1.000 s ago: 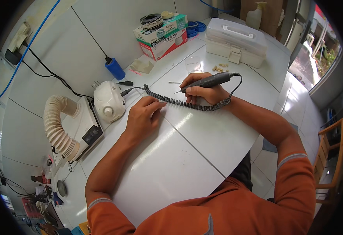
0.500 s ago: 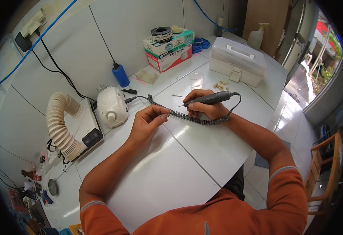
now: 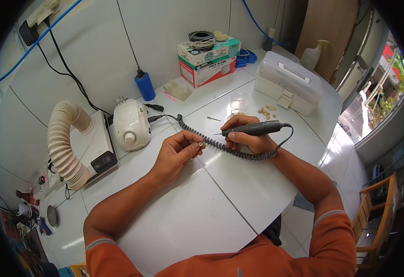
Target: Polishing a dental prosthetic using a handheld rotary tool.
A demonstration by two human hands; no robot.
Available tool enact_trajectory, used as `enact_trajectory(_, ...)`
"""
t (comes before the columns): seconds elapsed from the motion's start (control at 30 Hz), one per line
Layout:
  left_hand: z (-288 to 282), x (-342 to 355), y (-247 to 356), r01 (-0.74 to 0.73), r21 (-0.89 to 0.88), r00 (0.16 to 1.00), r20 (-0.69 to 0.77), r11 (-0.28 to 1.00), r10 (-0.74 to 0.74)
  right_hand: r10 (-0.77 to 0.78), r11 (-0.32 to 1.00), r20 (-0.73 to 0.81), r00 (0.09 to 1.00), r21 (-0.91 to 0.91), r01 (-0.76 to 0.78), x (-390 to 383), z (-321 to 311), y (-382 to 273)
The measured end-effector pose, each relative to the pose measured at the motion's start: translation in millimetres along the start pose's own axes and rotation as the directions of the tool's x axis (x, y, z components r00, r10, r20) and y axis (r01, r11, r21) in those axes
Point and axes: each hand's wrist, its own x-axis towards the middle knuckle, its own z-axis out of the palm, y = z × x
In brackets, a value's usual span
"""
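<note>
My left hand (image 3: 176, 152) is closed in a pinch on a small pale piece (image 3: 201, 144), which shows between thumb and forefinger. With my right hand (image 3: 248, 141) I hold a dark rotary handpiece (image 3: 256, 129) like a pen. Its thin bit points left toward the piece and stands apart from it. A coiled black cord (image 3: 218, 144) runs from the handpiece past both hands to a white control unit (image 3: 130, 125) with a knob. Beyond my right hand are a small clear box (image 3: 239, 100) and several loose pale pieces (image 3: 267, 111). A separate bit (image 3: 213, 118) lies on the table.
A white ribbed hose (image 3: 60, 143) on a flat base stands at the left. Along the back are a blue cylinder (image 3: 144, 87), stacked cartons (image 3: 209, 71) carrying a spool (image 3: 201, 40), and a lidded clear-topped case (image 3: 287, 87). A spray bottle (image 3: 311, 56) stands behind the case.
The pinched piece now shows at my left fingertips, where it was barely visible before. The whole view has shifted slightly. My right hand keeps its grip on the handpiece.
</note>
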Motion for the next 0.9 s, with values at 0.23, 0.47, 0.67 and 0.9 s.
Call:
enact_trajectory(0.23, 1, 0, -3, 0.017, -0.014, 1.000, -0.006, 1.000, -0.017, 0.025, 1.000, 0.013, 1.000, 0.006, -0.025, -2, -1, 2)
enact_trajectory(0.47, 2, 1, -1, 0.006, -0.018, 1.000, -0.007, 1.000, -0.006, 0.038, 0.999, 0.031, 0.999, -0.011, -0.038, -2, 0, -2)
enact_trajectory(0.67, 3, 0, -2, 0.021, -0.003, 1.000, -0.017, 1.000, -0.021, 0.088, 0.996, 0.039, 0.995, -0.024, -0.087, -2, 0, -7)
enact_trajectory(0.9, 1, 1, -4, 0.015, -0.017, 1.000, 0.003, 1.000, -0.015, 0.099, 0.995, 0.040, 0.994, -0.028, -0.098, -2, 0, -9)
